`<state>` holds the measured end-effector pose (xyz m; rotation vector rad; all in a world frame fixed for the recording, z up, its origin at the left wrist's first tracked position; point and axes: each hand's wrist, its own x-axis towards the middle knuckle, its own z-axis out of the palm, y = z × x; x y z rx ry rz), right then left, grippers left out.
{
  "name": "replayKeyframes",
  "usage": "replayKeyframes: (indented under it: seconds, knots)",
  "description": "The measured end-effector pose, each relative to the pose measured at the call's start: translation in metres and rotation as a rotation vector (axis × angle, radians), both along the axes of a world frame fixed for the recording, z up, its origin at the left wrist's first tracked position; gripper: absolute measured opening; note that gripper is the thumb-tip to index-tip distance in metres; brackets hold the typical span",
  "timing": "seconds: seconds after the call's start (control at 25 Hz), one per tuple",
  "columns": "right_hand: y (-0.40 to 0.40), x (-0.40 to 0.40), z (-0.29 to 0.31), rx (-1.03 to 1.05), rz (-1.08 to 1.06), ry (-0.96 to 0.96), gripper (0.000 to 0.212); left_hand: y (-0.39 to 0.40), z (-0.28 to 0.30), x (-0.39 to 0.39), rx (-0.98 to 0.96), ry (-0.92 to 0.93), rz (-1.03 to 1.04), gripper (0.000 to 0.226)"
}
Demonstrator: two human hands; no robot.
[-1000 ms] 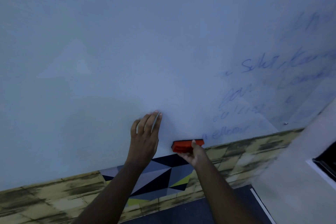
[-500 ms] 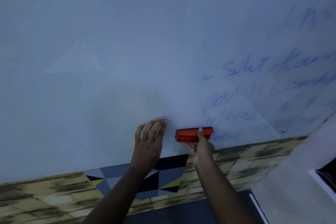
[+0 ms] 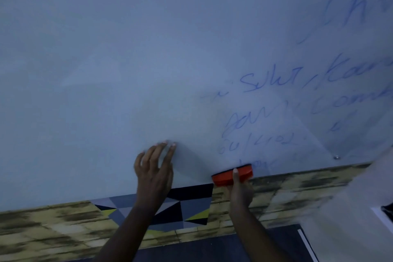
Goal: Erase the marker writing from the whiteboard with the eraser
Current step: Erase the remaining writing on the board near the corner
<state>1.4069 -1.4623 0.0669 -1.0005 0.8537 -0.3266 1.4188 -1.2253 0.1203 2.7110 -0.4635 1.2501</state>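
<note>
A large whiteboard point(image 3: 127, 59) fills most of the view. Blue marker writing point(image 3: 276, 108) covers its right part in several slanted lines. My right hand point(image 3: 240, 189) grips an orange eraser point(image 3: 230, 174) and holds it against the board's bottom edge, just under the lowest faint line of writing. My left hand point(image 3: 154, 170) rests flat on the board to the left of the eraser, fingers straight and pointing up. The left part of the board carries no writing.
Below the board runs a yellow-brown brick-pattern wall strip point(image 3: 42, 223) with a panel of grey, black and yellow triangles point(image 3: 187, 208). A small screw point(image 3: 336, 157) fixes the board's lower right corner. A white wall point(image 3: 361, 208) juts in at the right.
The eraser in my right hand has slid to the right along the board's bottom edge into the lowest line of writing. My left hand has stayed flat on the board.
</note>
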Motion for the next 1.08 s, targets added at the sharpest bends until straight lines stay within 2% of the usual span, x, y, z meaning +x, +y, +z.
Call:
replayKeyframes:
  seconds: [0.04, 0.16, 0.24, 0.32, 0.44, 0.64, 0.76, 0.84, 0.96, 1.04, 1.08]
  knots:
    - [0.005, -0.001, 0.012, -0.088, -0.034, -0.063, 0.063, 0.011, -0.003, -0.004, -0.020, 0.006, 0.041, 0.055]
    - [0.019, 0.003, 0.050, -0.149, -0.070, -0.258, 0.055, 0.042, -0.015, -0.019, -0.046, 0.061, 0.152, 0.045]
    - [0.029, 0.007, 0.064, -0.308, -0.059, -0.332, 0.055, 0.059, -0.022, -0.027, -0.084, 0.118, 0.218, 0.046]
    - [0.041, 0.005, 0.066, -0.659, -0.027, -0.363, 0.063, 0.073, -0.026, -0.035, -0.127, 0.174, 0.275, 0.049]
    - [0.054, 0.006, 0.048, -1.305, 0.065, -0.384, 0.065, 0.088, -0.025, -0.043, -0.152, 0.222, 0.281, 0.051]
    - [0.082, 0.008, -0.002, -1.871, 0.307, -0.351, 0.059, 0.104, -0.019, -0.043, -0.147, 0.261, 0.184, 0.048]
    - [0.081, 0.011, -0.043, -2.249, 0.451, -0.460, 0.059, 0.108, -0.019, -0.042, -0.120, 0.265, 0.124, 0.046]
    - [0.078, 0.012, -0.049, -2.321, 0.499, -0.479, 0.051, 0.109, -0.018, -0.041, -0.095, 0.262, 0.090, 0.047]
    - [0.067, 0.010, -0.049, -2.234, 0.506, -0.418, 0.046, 0.110, -0.021, -0.042, -0.118, 0.283, 0.062, 0.047]
    - [0.045, 0.001, -0.051, -2.048, 0.446, -0.259, 0.053, 0.109, -0.024, -0.046, -0.149, 0.303, 0.037, 0.047]
    - [0.032, -0.006, -0.049, -1.845, 0.352, -0.139, 0.057, 0.110, -0.025, -0.047, -0.166, 0.309, 0.025, 0.048]
